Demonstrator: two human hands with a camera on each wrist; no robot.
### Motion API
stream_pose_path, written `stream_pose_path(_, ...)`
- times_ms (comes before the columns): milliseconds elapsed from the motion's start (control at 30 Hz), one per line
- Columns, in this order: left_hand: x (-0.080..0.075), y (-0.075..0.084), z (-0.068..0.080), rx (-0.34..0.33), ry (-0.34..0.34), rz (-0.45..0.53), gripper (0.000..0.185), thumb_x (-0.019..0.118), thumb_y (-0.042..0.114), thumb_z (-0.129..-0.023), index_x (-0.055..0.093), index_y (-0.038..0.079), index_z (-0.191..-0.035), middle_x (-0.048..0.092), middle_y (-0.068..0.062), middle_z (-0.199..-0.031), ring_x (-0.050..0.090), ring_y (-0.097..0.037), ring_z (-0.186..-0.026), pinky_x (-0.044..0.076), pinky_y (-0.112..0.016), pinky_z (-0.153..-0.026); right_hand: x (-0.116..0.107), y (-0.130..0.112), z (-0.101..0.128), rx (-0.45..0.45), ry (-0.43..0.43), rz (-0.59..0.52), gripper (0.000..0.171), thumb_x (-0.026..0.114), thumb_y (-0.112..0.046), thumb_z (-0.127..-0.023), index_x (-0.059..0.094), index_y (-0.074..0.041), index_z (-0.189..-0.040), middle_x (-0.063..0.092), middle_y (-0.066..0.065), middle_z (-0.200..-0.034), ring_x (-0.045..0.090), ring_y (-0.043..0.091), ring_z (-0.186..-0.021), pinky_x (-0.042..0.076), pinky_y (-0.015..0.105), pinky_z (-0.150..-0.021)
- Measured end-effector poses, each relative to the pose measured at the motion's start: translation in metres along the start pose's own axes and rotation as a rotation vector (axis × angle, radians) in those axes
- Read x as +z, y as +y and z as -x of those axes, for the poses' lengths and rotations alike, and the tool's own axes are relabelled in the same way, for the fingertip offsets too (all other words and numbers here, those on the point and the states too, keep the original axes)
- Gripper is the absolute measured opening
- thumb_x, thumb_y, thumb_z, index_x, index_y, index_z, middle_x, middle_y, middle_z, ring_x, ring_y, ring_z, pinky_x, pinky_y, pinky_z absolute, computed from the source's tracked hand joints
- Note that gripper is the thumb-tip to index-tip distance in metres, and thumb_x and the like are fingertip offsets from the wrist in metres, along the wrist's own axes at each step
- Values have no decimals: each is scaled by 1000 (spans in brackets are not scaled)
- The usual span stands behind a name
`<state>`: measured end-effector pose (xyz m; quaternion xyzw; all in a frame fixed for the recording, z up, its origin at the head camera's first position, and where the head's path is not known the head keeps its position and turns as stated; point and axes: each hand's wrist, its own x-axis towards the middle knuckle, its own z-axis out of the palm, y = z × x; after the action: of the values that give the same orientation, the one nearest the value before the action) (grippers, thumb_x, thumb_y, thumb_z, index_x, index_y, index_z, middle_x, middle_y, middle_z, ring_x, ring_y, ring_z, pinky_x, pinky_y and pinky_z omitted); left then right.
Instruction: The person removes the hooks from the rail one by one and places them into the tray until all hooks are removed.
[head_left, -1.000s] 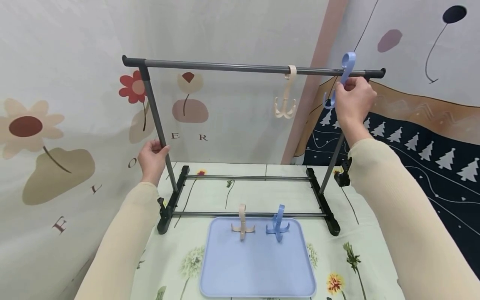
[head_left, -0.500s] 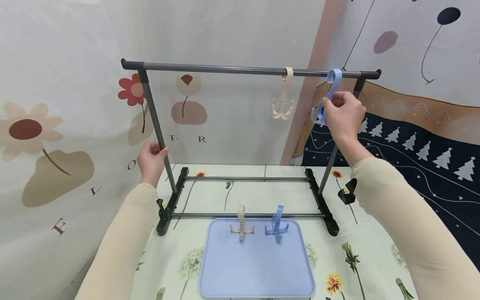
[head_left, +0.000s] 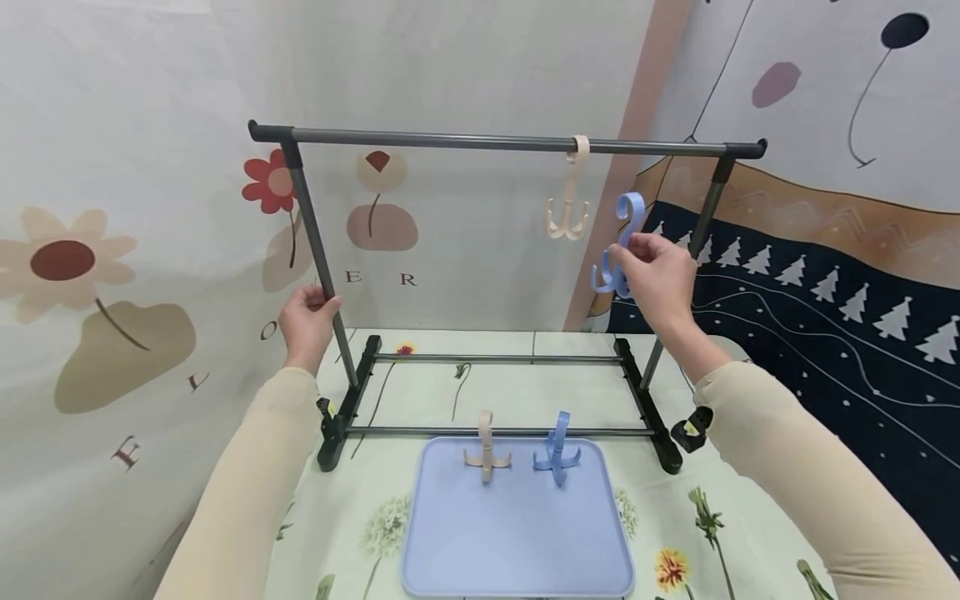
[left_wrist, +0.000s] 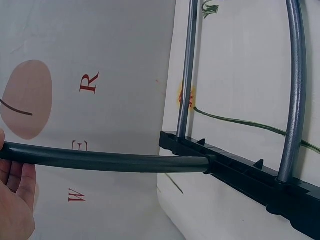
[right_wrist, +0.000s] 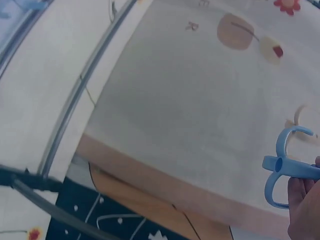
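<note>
Head cam sits high, looking forward and down over the whole rack [head_left: 495, 143] and table; left wrist cam is right up close along the rack's left post [left_wrist: 105, 161], facing its base; right wrist cam points up past the blue hook [right_wrist: 282, 167] at the backdrop; all three catch some of the rack.

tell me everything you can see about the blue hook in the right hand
The blue hook looks like smooth light-blue plastic: a curled loop on top, a short stem, and upturned prongs at the bottom. The right hand pinches its stem and holds it upright in the air, below the rack's top bar and clear of it, to the right of the hanging beige hook.
</note>
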<state>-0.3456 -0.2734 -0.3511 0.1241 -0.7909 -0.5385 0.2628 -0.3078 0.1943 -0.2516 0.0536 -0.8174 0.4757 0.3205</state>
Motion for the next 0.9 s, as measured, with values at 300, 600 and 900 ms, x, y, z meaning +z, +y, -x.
stream_pose_path(300, 1, -3, 0, 10, -1, -1, 38, 64, 29, -98, 56, 4, -126, 60, -7, -118, 56, -20, -109, 46, -36, -94, 17, 1, 28, -35, -70, -28, 33, 70, -31, -94, 71, -4, -114, 72, 11, -99, 68, 21, -91, 56, 43, -86)
stream_pose_path(600, 1, -2, -1, 9, -6, -6, 40, 64, 31, -97, 56, 5, -127, 60, -8, -120, 55, -19, -109, 46, -36, -95, 27, 1, 48, -87, -125, -18, 29, 73, -30, -92, 73, -7, -109, 74, 8, -94, 71, 21, -86, 57, 44, -82)
stream_pose_path(900, 1, -3, 0, 5, -9, -6, 43, 64, 33, -97, 55, 5, -128, 59, -9, -121, 55, -20, -111, 45, -37, -97, 36, 0, 69, -41, -250, -102, 22, 77, -23, -89, 74, -7, -103, 75, 6, -91, 72, 19, -87, 54, 41, -82)
